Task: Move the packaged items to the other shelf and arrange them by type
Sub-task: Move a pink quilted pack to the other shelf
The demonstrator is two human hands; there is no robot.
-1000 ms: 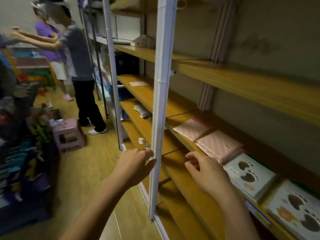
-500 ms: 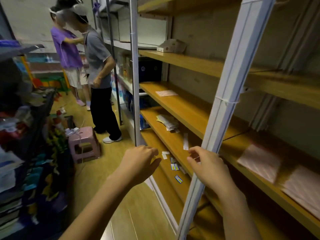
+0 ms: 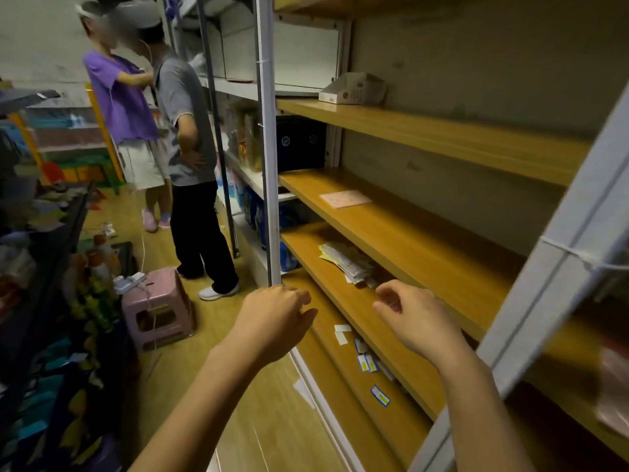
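Observation:
My left hand (image 3: 274,318) and my right hand (image 3: 413,315) hover in front of the wooden shelf unit, fingers loosely curled, both holding nothing. A small stack of flat packaged items (image 3: 349,260) lies on the wooden shelf (image 3: 340,294) just beyond my right hand. A single flat pink packet (image 3: 344,198) lies on the shelf above. A blurred pink packaged item (image 3: 612,396) shows at the right edge, past the white upright (image 3: 544,315). Several small blue and white labels (image 3: 366,359) lie scattered on the lowest shelf.
Two persons (image 3: 183,165) stand in the aisle to the left. A pink plastic stool (image 3: 158,308) stands on the wooden floor. A dark rack of goods (image 3: 41,301) lines the left side. An open cardboard box (image 3: 354,88) sits on an upper shelf. A white post (image 3: 269,148) rises ahead.
My view has swung left along the shelves: the pink and paw-print packages slid out to the right and the paper stack came near. Both hands stayed raised with nothing in them.

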